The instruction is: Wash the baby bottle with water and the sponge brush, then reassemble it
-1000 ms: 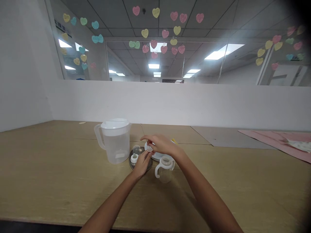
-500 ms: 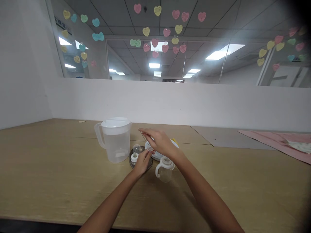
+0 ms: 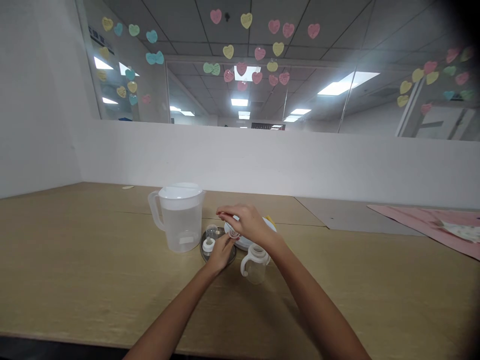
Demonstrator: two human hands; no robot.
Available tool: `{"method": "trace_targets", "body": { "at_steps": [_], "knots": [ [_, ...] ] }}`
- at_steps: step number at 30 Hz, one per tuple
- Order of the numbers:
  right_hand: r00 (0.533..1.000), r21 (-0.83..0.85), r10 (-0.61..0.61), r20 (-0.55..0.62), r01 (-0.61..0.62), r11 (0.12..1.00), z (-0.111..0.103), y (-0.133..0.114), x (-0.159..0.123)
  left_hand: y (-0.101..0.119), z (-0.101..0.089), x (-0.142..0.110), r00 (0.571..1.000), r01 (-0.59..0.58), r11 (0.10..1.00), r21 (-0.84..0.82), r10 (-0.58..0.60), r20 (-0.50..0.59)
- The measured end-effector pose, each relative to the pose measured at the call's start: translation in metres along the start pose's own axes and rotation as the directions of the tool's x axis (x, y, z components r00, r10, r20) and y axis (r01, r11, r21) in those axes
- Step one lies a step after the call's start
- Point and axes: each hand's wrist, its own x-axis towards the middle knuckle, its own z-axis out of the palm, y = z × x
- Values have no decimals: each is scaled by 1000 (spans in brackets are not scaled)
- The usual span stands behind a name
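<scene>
The left hand (image 3: 219,255) stands over the right side of a round metal tray (image 3: 231,255), its grip pinched closed between thumb and fingers on a small clear round piece (image 3: 234,233). This piece is held up in front of a white dish (image 3: 244,243), above the middle of the table (image 3: 93,270), well in from the near edge. The right hand (image 3: 247,221) is directly over the clear piece, palm down, fingers extended toward the table's left edge; its grip appears loosely bent, and whether it has hold of anything cannot be told, the underside being hidden. On the tray sit a white bottle collar with teat (image 3: 208,244) and, just behind it, a clear dome-shaped cap (image 3: 212,231). A clear feeding bottle with white handles (image 3: 256,267) stands upright and uncapped, nearer the table's near edge than the dish and below the right forearm. To the left of the tray stands a lidded translucent pitcher (image 3: 182,220), handle toward the table's left edge. A yellow item (image 3: 270,220), partly hidden, shows at the far side of the dish. Toward the table's far right corner lies a pink cloth (image 3: 412,218), beside a grey mat (image 3: 348,216).
</scene>
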Motion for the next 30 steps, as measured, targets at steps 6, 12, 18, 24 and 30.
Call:
{"method": "trace_targets", "body": {
  "at_steps": [6,12,18,24,30],
  "knots": [
    [988,-151,63,142,-42,988,4,8,0,-3,1,3,1000,28,997,-67,-29,-6],
    [948,-337,135,288,-32,941,6,12,3,-2,1,5,999,30,991,-132,-34,-31],
    [940,-381,147,309,-19,924,6,17,0,-1,-7,7,985,-70,986,-149,45,-166],
    [949,-292,92,301,0,956,-1,6,2,3,-14,4,981,-120,985,-127,98,-170],
    [996,-215,-5,93,26,976,-16,-10,-2,18,-18,3,977,-130,984,-118,107,-187]
  ]
}}
